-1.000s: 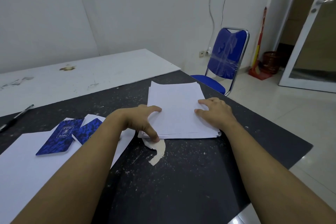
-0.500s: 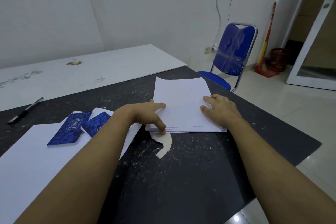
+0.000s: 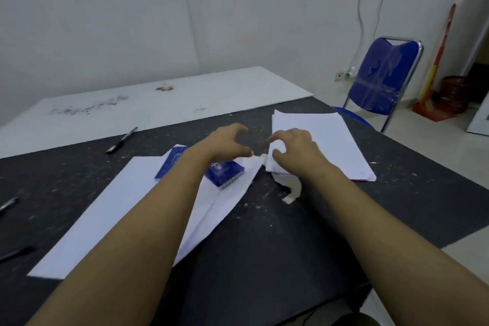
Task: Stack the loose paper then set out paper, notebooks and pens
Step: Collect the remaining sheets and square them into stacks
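- Table (image 3: 264, 259): a dark top, gritty with pale specks. Some drag on paper is to be expected.
- Sheets (image 3: 105, 214): spread loose and overlapping across the left half of the table. They are judged light, limp and easily creased. They are best lifted flat by two opposite edges once the notebooks are removed.
- Stack (image 3: 330, 140): laid toward the far right corner, edges slightly uneven. It is judged heavier and prone to fanning, so both long sides should be gripped.
- Left hand (image 3: 227, 143): held above the table between notebooks and stack, fingers half curled, thumb apart, nothing held.
- Right hand (image 3: 293, 148): placed over the stack's near left corner, fingers curled. Whether paper is pinched cannot be told through blur.
- Notebooks (image 3: 227, 173): two, blue, resting on the sheets' far end. They are judged stiff and easily taken by an edge.
- Pens (image 3: 121, 140): one lies by the far edge and two at the left edge. They are slim and likely to roll, so should be pinched mid-barrel.
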